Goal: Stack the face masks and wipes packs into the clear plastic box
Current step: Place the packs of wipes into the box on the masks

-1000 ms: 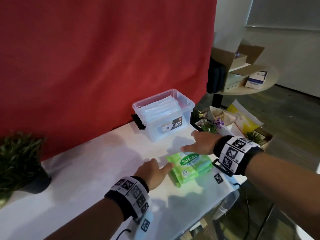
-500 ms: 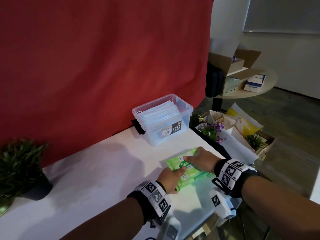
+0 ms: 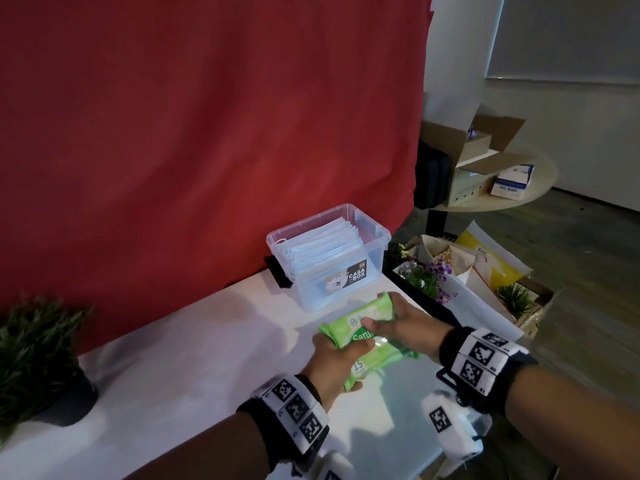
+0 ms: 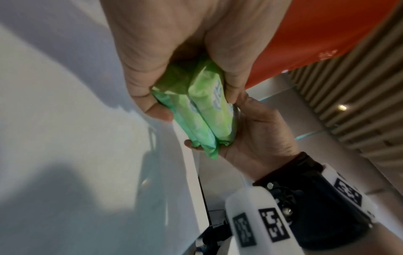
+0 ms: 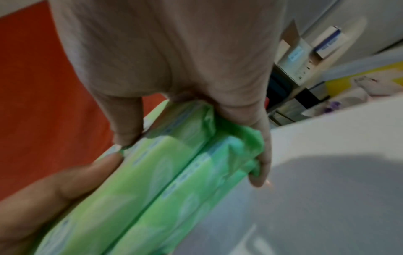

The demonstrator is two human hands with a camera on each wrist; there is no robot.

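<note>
Two green wipes packs [image 3: 363, 336] [image 4: 205, 119] [image 5: 165, 181], stacked one on the other, are held just above the white table [image 3: 180, 368] near its right front edge. My left hand [image 3: 337, 362] grips their near left end, thumb on top. My right hand [image 3: 401, 323] grips the far right end, fingers curled round it. The clear plastic box [image 3: 329, 254] stands behind them against the red backdrop, with a row of pale blue face masks [image 3: 325, 245] upright inside it.
A potted green plant [image 3: 38, 355] stands at the table's left end. The table's right edge [image 3: 429, 306] drops to boxes of flowers and paper [image 3: 460, 271] on the floor. A round side table [image 3: 512, 188] with cardboard boxes stands further back right.
Both hands have closed round the wipes packs, which lay flat on the table a second ago, and lifted them slightly. The head view has shifted left and closer.
</note>
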